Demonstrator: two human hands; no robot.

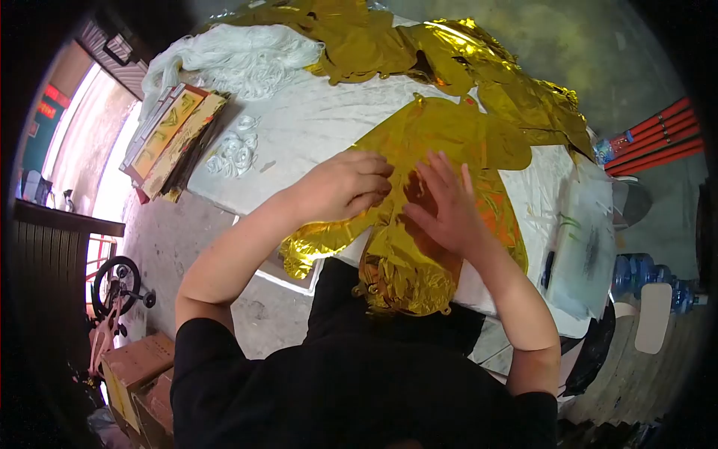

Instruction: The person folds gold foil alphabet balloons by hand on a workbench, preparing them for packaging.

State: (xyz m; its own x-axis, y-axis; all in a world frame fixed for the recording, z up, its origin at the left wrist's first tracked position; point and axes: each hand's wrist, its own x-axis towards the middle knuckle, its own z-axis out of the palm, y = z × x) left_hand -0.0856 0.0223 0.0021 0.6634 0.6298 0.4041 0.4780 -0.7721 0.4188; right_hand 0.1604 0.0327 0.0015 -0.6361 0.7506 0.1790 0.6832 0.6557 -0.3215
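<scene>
Far left: small wheeled ride-on toy (116, 288) on the concrete floor (176, 239), cardboard boxes (138, 378) below it, contents not visible, no readable print. Doorway behind is bright; red sign (51, 101) on the wall, writing too blurred to read. White-covered table (314, 123) holds a stack of flat packets (172, 138) with gold fronts, markings unreadable. Just beside it small coils of white string (235, 150); a big bundle of white cord (239, 56) at the far edge. Left hand (344, 183) fingers curled, pinching the gold foil sheet (441, 138) at its crumpled middle. Right hand (445, 209) lies flat and open on the same foil, fingers spread, pressing it down, not gripping. Foil hangs over the near table edge toward the person's lap. More gold foil pieces (449, 45) piled at the far side. Right: clear plastic bag (591, 247) on the table corner, contents unclear. Red poles (658, 142) against the grey wall, blue water bottles (643, 273) on the floor.
</scene>
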